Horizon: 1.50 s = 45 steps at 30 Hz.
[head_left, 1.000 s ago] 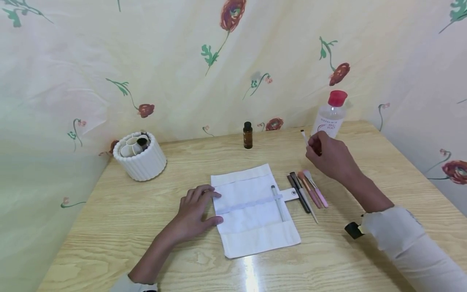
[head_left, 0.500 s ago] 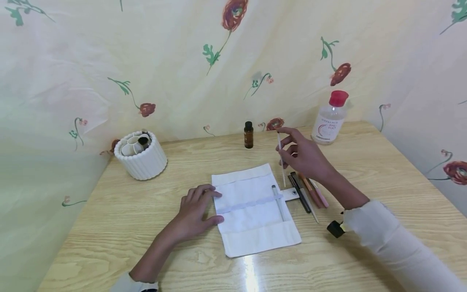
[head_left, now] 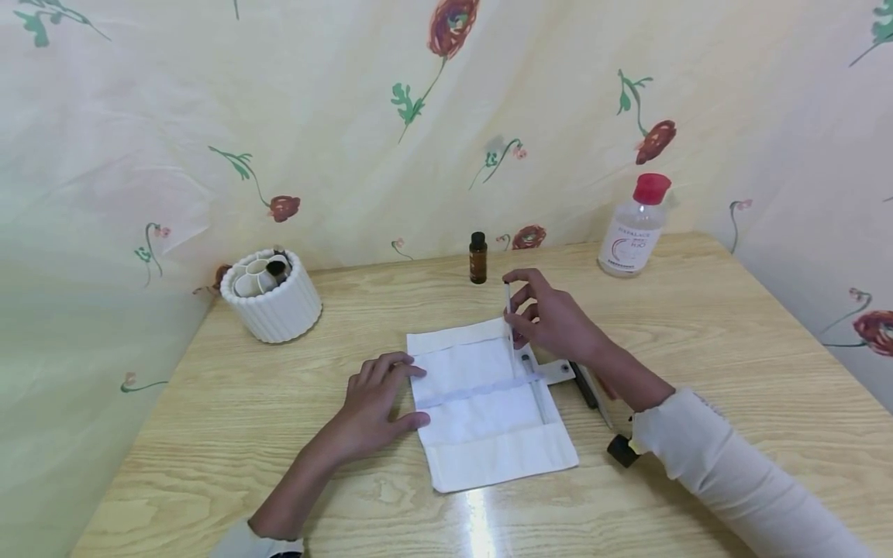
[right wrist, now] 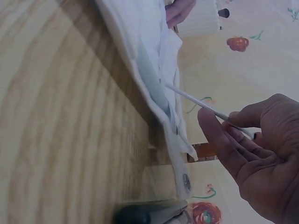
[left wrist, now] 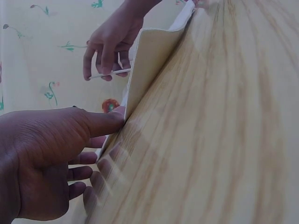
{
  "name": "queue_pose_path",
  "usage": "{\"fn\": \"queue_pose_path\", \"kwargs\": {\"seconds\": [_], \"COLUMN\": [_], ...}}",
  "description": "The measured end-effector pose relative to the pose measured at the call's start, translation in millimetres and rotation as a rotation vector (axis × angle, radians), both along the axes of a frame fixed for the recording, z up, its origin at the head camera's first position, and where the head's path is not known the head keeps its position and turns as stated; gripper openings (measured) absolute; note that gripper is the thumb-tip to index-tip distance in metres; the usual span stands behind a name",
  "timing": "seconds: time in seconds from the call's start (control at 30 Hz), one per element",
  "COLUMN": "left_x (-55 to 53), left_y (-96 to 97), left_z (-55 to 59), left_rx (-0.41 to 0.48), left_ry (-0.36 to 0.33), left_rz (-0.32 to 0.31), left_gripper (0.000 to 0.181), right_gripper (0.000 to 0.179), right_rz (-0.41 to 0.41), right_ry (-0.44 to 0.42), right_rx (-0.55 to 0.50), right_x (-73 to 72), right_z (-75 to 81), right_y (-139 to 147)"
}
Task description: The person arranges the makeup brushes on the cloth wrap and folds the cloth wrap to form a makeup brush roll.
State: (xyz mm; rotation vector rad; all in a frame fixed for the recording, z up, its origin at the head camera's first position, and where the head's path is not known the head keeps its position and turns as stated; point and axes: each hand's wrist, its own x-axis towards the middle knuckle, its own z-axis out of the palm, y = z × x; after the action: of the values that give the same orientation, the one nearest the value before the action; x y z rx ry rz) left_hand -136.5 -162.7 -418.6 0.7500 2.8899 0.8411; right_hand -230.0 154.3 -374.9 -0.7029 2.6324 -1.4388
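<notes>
A white cloth brush roll [head_left: 474, 387] lies unfolded on the table, a strip of elastic loops running across its middle. One pale-handled brush [head_left: 536, 391] is tucked through the strip near its right edge. My right hand [head_left: 551, 322] pinches a thin white makeup brush [right wrist: 198, 101] between thumb and fingers, dark tip upward. Its lower end points down at the roll's elastic strip, left of the tucked brush. With fingers spread, my left hand [head_left: 370, 411] rests at the roll's left edge; thumb and fingertips touch the cloth.
Several other brushes [head_left: 584, 385] lie right of the roll's snap tab, partly hidden under my right forearm. A small brown bottle [head_left: 477, 260] and a clear red-capped bottle [head_left: 631, 239] stand at the back. A ribbed white holder [head_left: 272, 298] with brushes is at back left.
My right hand has carried the white brush left from near the red-capped bottle to over the roll, turning it tip-up with its end lowered. The left hand has stayed in place.
</notes>
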Motion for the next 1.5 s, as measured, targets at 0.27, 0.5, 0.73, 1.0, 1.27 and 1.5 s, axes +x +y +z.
{"fn": "queue_pose_path", "kwargs": {"seconds": [0.27,0.5,0.73,1.0,1.27,1.5], "left_x": [0.1,-0.2,-1.1,-0.2,0.7,1.5], "left_y": [-1.4,-0.9,-0.1,-0.6,-1.1,-1.8], "left_z": [-1.3,-1.1,0.3,0.0,-0.2,0.5], "left_rx": [-0.010,0.001,-0.001,0.012,0.008,0.013], "left_ry": [-0.001,0.000,0.002,-0.007,-0.011,-0.006], "left_rz": [0.008,0.001,-0.004,-0.007,-0.010,-0.016], "left_gripper": [0.062,0.062,0.062,0.061,0.061,0.061], "right_gripper": [0.055,0.052,0.040,0.012,0.015,0.019], "right_rz": [0.004,0.106,0.159,0.206,-0.014,-0.189], "right_ry": [-0.042,-0.056,-0.065,0.056,0.100,0.024], "right_rx": [0.157,0.262,0.299,0.352,0.429,0.636], "right_x": [3.6,10.9,20.7,27.9,24.4,21.2], "right_z": [-4.2,-7.2,-5.0,-2.2,16.8,22.0], "right_y": [4,8,9,16,44,75]}}
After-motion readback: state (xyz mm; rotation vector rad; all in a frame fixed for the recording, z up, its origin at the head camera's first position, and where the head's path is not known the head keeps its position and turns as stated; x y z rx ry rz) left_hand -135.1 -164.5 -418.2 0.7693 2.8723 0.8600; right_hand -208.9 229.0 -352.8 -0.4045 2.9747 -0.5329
